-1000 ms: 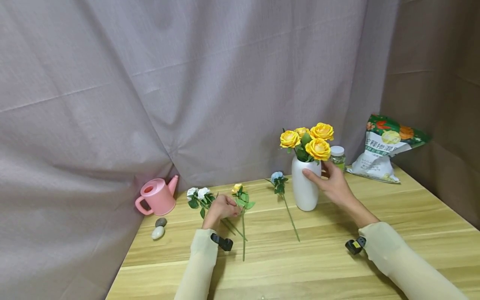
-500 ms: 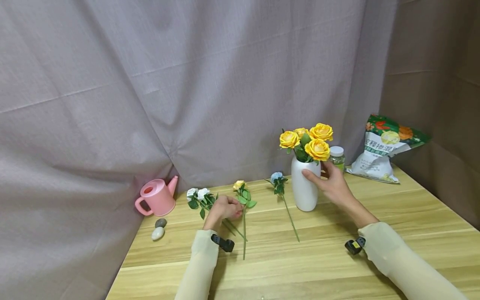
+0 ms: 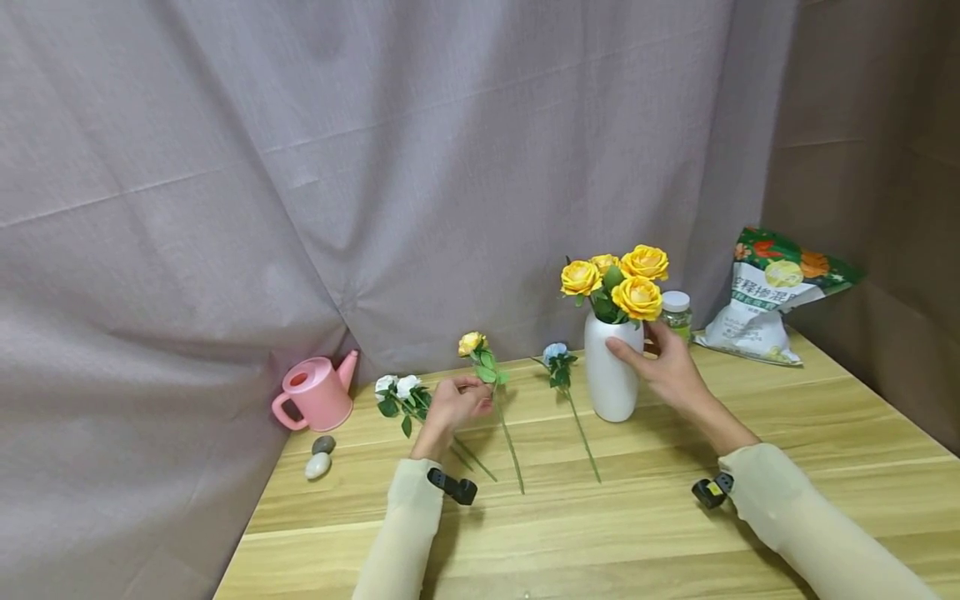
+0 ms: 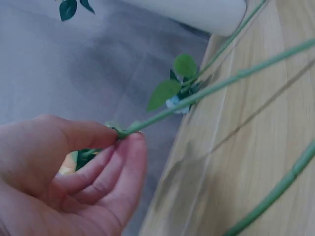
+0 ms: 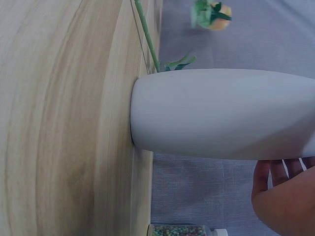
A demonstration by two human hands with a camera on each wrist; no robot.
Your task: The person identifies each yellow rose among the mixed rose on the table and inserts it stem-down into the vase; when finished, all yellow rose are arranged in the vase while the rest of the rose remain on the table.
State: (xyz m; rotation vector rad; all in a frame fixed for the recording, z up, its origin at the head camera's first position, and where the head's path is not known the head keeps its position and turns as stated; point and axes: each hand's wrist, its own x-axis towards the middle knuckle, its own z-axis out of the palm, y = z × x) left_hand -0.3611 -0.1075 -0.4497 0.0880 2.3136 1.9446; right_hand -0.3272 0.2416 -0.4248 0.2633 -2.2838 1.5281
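Observation:
Between thumb and fingertips, my left hand (image 3: 456,406) pinches the green stem of a yellow rose (image 3: 471,343), just below its leaves. The left wrist view shows this stem (image 4: 197,96) raised off the wooden table, casting a shadow on it. My right hand (image 3: 667,368) holds a white vase (image 3: 611,379) near its top, thumb across the front and fingers at the side and behind. Upright on the table, the vase bears several yellow roses (image 3: 637,297). A blue flower (image 3: 555,352) lies left of the vase. Two white roses (image 3: 407,387) lie beside my left hand, their stems partly hidden.
At the back left stands a pink watering can (image 3: 318,396), with a dark pebble (image 3: 322,446) and a white pebble (image 3: 317,466) in front. Behind the vase is a white-capped jar (image 3: 677,313) of coloured beads. A green and white bag (image 3: 757,308) leans against the curtain at right.
My left hand has lifted the yellow rose and shifted slightly right; its bloom is higher and its stem end has swung right. My right hand and the vase have stayed in place.

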